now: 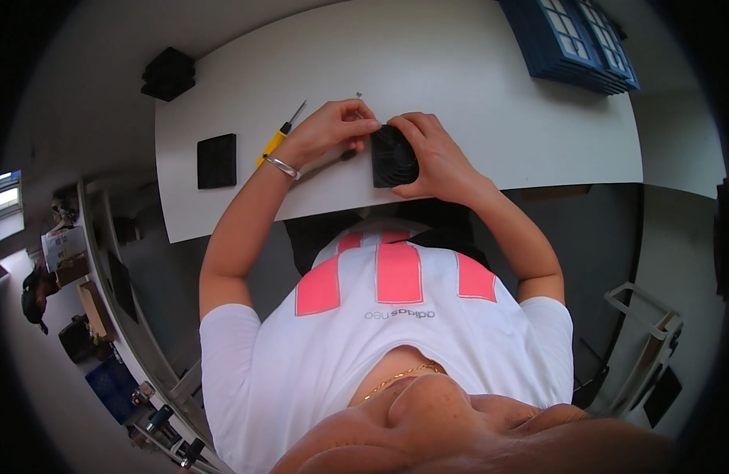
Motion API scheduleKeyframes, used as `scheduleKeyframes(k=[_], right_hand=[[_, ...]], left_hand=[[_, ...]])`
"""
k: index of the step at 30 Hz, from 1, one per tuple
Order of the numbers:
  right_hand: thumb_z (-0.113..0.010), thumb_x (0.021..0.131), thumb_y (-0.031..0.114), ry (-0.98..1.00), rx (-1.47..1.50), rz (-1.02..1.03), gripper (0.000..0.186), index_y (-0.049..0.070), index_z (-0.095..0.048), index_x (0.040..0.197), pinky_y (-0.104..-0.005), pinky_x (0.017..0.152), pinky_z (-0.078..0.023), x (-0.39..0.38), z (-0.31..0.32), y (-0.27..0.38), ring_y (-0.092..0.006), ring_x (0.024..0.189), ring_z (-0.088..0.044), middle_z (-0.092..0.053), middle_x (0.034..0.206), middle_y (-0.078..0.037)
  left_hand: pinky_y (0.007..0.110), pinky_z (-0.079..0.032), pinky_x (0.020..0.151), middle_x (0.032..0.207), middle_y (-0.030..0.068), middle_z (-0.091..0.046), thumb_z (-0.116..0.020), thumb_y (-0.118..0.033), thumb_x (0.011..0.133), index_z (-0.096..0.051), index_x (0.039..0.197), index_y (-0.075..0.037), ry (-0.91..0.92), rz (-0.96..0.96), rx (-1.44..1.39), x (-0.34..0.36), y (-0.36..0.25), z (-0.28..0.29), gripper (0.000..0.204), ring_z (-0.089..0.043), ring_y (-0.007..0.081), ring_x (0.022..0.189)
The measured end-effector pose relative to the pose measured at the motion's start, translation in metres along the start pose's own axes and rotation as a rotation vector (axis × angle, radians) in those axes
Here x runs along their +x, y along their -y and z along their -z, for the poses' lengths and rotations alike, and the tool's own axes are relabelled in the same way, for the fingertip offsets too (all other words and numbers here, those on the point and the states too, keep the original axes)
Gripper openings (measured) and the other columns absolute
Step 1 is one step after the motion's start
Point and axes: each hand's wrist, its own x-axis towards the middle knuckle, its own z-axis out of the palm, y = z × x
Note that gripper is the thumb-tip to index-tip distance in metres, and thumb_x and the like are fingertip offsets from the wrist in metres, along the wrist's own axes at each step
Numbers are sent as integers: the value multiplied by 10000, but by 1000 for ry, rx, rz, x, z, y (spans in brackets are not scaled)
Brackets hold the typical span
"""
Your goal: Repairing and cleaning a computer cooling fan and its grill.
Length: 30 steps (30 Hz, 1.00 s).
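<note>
A black square cooling fan [390, 162] with a round grille stands near the table's front edge. Around its right side wraps my right hand [441, 162], fingers over the far edge and thumb at the near one. My left hand [333, 134] is at the fan's far left corner, thumb and forefinger pinched together; whatever lies between them is too small to make out. Beside my left wrist lies a yellow and black screwdriver [274, 144], its shaft pointing away from me. Just under my left hand is a small dark rounded thing [349, 155].
A tiny metal piece, perhaps a screw [359, 95], lies beyond my hands on the white table [491, 87]. Left sits a flat black square piece [217, 161]; a black stack [169, 74] is at the far left edge. A blue drawer cabinet [570, 47] stands at the back right.
</note>
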Motion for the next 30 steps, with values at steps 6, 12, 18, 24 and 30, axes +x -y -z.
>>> scheduleKeyframes(k=[6,12,18,24,30], right_hand=[[-877,585,266,-30,-5,4,886,3,-502,1343,-450,1067,-439,0,-1,1,-389,1223,-502,-524,1306,-199],[-884,584,267,-33,-12,-6,900,5,-494,1351,-445,1069,-437,0,-3,1,-387,1226,-497,-520,1310,-201],[-895,584,274,-46,-18,-50,917,9,-483,1359,-448,1077,-433,2,-5,3,-390,1234,-491,-511,1318,-198],[-897,579,275,-64,-12,-49,926,16,-476,1362,-452,1075,-434,3,-5,3,-391,1233,-492,-509,1317,-195],[-888,579,264,-79,2,-47,912,22,-479,1357,-452,1066,-438,3,-6,3,-390,1229,-495,-512,1310,-193]], left_hand=[[255,-509,642,754,22,-663,-707,-320,958,-689,964,-41,-283,-62,247,18,4,12,280,-634,87,668],[255,-516,647,818,11,-703,-683,-254,970,-705,1005,-30,-437,-219,542,33,6,12,227,-621,88,681],[242,-531,680,859,21,-720,-673,-204,966,-753,1044,-35,-447,-177,341,20,-7,17,203,-631,85,703],[237,-555,727,948,55,-728,-653,-150,986,-743,1031,7,-331,-219,18,6,-7,10,186,-649,91,732],[236,-569,714,909,58,-738,-697,-120,953,-723,999,-5,-259,-201,128,0,2,0,126,-717,117,775]])
